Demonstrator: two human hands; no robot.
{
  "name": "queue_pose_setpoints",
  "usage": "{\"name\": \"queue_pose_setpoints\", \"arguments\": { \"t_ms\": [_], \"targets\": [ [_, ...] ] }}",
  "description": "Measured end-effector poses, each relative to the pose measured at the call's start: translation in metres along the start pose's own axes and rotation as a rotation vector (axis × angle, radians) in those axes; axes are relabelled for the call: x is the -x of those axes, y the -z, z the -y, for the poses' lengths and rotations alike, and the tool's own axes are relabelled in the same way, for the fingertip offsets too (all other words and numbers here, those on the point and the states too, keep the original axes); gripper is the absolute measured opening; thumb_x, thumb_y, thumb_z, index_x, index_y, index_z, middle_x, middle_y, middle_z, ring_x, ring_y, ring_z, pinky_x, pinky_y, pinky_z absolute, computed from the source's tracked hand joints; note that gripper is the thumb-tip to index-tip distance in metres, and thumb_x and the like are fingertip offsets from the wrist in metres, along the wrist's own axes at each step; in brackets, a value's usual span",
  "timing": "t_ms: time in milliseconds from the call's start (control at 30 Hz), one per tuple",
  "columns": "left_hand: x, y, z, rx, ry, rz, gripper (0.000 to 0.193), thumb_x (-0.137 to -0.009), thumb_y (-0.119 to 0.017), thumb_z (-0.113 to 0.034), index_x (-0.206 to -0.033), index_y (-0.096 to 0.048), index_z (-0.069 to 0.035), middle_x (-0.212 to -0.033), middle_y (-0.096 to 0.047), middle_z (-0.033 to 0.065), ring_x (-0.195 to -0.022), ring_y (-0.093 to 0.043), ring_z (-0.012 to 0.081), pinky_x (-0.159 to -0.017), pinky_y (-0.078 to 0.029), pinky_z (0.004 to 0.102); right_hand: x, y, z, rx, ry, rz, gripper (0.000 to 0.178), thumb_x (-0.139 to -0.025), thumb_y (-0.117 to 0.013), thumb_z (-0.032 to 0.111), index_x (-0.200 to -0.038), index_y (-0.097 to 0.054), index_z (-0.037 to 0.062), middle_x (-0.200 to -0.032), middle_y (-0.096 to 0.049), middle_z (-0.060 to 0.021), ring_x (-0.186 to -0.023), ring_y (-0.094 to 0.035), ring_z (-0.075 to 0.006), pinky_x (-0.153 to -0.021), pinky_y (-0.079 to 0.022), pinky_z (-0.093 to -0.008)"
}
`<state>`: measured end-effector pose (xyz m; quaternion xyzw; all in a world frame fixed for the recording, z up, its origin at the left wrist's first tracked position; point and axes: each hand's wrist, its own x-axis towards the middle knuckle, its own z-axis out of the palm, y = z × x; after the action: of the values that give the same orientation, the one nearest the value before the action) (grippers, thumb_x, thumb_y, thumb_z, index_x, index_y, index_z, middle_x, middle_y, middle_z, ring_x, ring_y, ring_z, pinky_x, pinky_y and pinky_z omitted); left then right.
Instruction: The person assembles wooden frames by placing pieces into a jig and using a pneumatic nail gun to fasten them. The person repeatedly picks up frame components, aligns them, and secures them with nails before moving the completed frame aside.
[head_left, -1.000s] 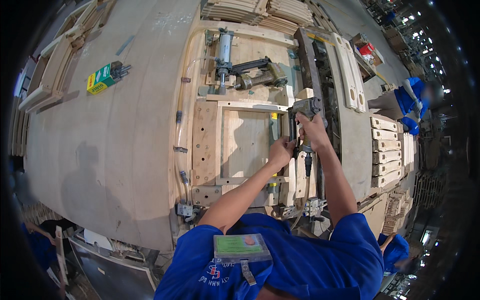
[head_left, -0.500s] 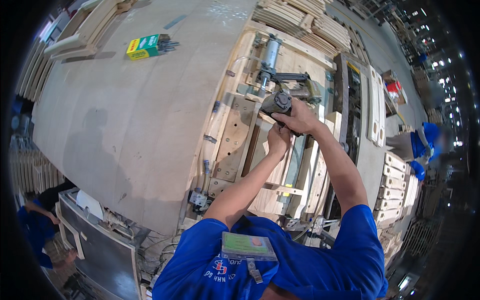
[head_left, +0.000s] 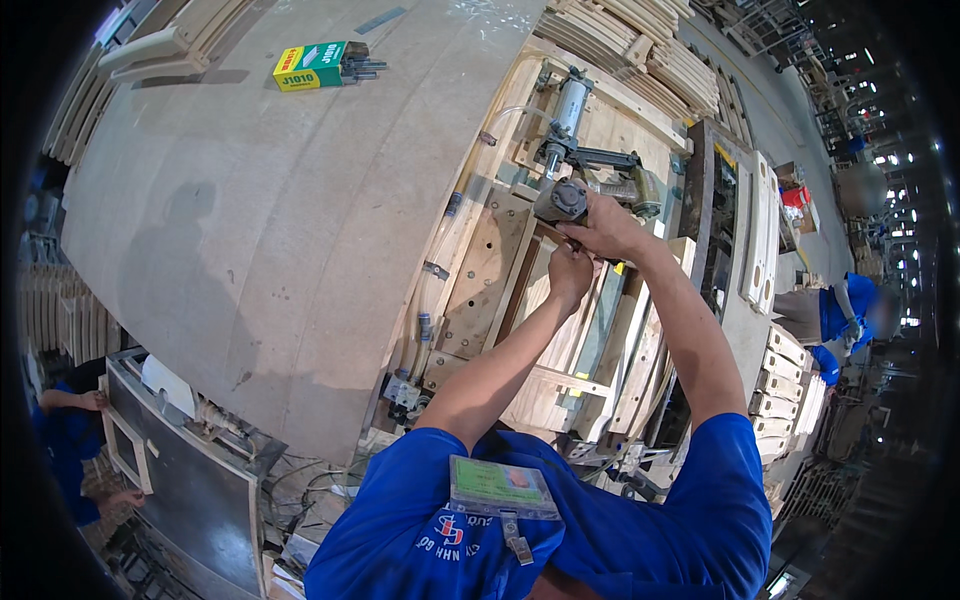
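My right hand [head_left: 612,228] is wrapped round a dark pneumatic nail gun [head_left: 566,202] with a round cap, held over the wooden jig [head_left: 478,268]. Just below it, my left hand [head_left: 572,274] has its fingers drawn together close under the gun; whatever they pinch is hidden. Between the jig's rails a brown wooden strip [head_left: 524,285] runs toward me. Beyond the gun lies a second nail gun [head_left: 645,190] with a long black magazine. A silver air cylinder [head_left: 571,105] is mounted at the jig's far end.
Left of the jig spreads a wide pale tabletop [head_left: 300,230], bearing a green and yellow box [head_left: 310,67] of staple strips. Wooden slats [head_left: 640,60] are stacked at the far end. A co-worker [head_left: 70,440] handles a wooden frame at lower left; another person [head_left: 845,305] stands at right.
The whole view has shifted slightly. My hands and the nail gun stay over nearly the same part of the jig. The co-worker's upper hand at lower left has moved up along the frame.
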<state>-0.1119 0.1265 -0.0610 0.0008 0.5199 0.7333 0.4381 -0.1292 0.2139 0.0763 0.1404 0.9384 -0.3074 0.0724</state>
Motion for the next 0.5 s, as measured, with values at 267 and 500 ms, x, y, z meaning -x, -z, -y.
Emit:
{"name": "queue_pose_setpoints", "arguments": {
  "t_ms": [267,500],
  "targets": [
    [0.017,0.0,-0.014,-0.218,-0.01,-0.021,0.022,-0.098,-0.062,-0.017,-0.099,-0.071,0.003,-0.09,-0.076,0.0184,-0.086,-0.075,0.029,-0.074,-0.056,0.0413,0.016,-0.01,-0.01,0.112,-0.052,-0.077,0.062,-0.087,-0.081,0.025,-0.138,-0.054,0.0018,-0.109,-0.073,-0.0278,-0.105,-0.07,-0.0476,-0.094,-0.055,-0.0481],
    [0.13,0.039,-0.001,-0.007,0.245,0.12,0.024,-0.109,-0.045,-0.011,-0.108,-0.063,0.004,-0.091,-0.07,0.0089,-0.067,-0.066,0.0149,-0.057,-0.052,0.0282,0.102,-0.029,0.048,-0.147,-0.086,0.122,0.049,-0.088,-0.081,0.018,-0.129,-0.06,0.0026,-0.108,-0.074,-0.0215,-0.099,-0.072,-0.0357,-0.094,-0.054,-0.0428]
  ]
}}
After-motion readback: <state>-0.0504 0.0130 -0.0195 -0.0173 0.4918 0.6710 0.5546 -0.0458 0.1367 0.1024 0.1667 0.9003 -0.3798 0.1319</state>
